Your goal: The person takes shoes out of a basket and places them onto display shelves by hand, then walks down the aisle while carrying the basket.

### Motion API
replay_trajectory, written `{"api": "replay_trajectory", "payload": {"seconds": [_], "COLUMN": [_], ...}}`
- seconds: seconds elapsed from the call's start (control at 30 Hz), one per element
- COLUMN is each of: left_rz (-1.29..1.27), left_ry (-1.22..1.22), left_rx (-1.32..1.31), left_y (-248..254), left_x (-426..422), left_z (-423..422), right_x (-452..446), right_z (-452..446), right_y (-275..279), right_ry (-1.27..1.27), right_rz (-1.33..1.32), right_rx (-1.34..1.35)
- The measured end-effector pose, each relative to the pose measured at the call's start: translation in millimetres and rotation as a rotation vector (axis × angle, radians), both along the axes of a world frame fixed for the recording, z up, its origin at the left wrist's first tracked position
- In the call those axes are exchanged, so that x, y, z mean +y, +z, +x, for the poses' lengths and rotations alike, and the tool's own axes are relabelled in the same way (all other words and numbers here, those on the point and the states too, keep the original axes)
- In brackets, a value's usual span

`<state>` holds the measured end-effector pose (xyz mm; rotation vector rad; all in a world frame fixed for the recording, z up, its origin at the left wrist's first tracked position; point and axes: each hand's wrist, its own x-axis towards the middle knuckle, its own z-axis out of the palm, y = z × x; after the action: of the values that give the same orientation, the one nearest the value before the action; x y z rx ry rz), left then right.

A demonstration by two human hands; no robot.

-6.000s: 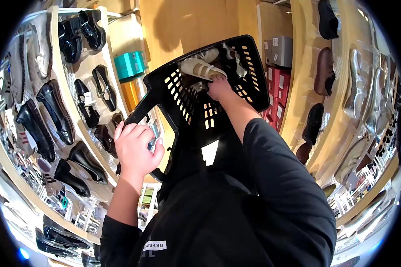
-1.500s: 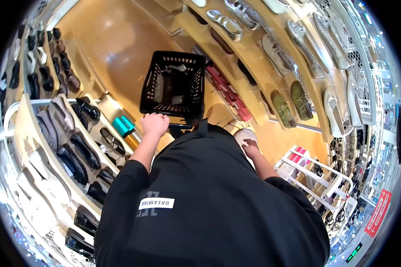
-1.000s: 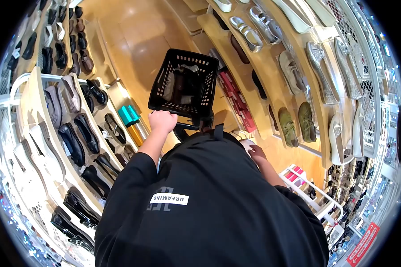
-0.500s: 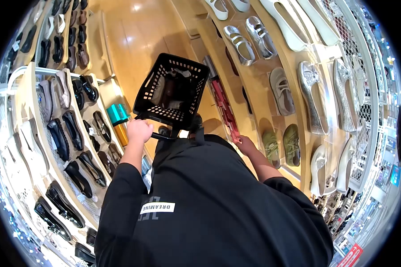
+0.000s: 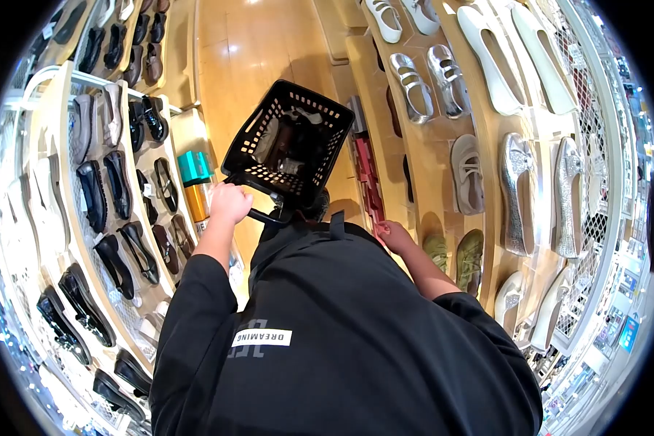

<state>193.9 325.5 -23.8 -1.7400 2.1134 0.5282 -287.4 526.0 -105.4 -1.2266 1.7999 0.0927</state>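
My left hand (image 5: 230, 203) is wrapped around the handle of a black plastic shopping basket (image 5: 243, 156). The basket is in front of me, tilted so that its inside faces up at the camera. Several dark and pale items (image 5: 287, 142) lie in it, too shadowed to name. My right hand (image 5: 394, 237) hangs low by my right side with its fingers curled in. Behind it runs a row of red boxes (image 5: 368, 178) along the foot of the right shelf; whether the hand touches them or holds anything cannot be made out.
Shelves of mostly black flat shoes (image 5: 118, 185) stand on my left, with a teal box (image 5: 194, 167) at their end. To the right, a wooden shelf carries silver shoes (image 5: 413, 87), white flats (image 5: 490, 58) and green shoes (image 5: 470, 261). Wooden floor (image 5: 247, 43) runs ahead between them.
The view has turned slightly: the left shelves appear higher and the right shelves lower and further right. The basket has shifted a little to the right in view, my left hand still on its handle.
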Motion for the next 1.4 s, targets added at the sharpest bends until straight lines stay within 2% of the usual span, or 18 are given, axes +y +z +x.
{"api": "replay_trajectory", "payload": {"seconds": [0.37,0.7,0.77,1.0,1.23,1.27,1.4], "left_rz": [0.05,0.119,0.121,0.146,0.148,0.159,0.235], "left_ry": [-0.009,0.024,0.028,0.017,0.035,0.026,0.054], "left_rx": [-0.05,-0.055,-0.057,-0.068,-0.094,-0.102,-0.1], "left_y": [5.7,9.8,12.0,8.3,13.5,9.5,19.6], "left_x": [-1.2,-3.9,-2.2,-2.0,-2.1,-2.8,-5.7], "left_z": [-5.1,-8.6,-9.4,-10.2,-14.5,-12.1,-14.2], "right_x": [-15.5,-17.1,-20.2,-18.3,-10.5,-3.5,4.7], "right_z": [7.4,-4.2,-1.9,-6.8,-12.9,-15.8,-20.7], "right_y": [19.2,10.1,19.2,13.4,-14.1,-27.0,-35.0], "right_ry": [0.003,-0.001,-0.019,0.003,-0.084,-0.073,-0.109], "right_rz": [0.032,-0.048,0.049,0.036,0.013,-0.104,-0.076], "right_rx": [-0.054,-0.026,-0.014,0.018,-0.055,-0.041,-0.054]}}
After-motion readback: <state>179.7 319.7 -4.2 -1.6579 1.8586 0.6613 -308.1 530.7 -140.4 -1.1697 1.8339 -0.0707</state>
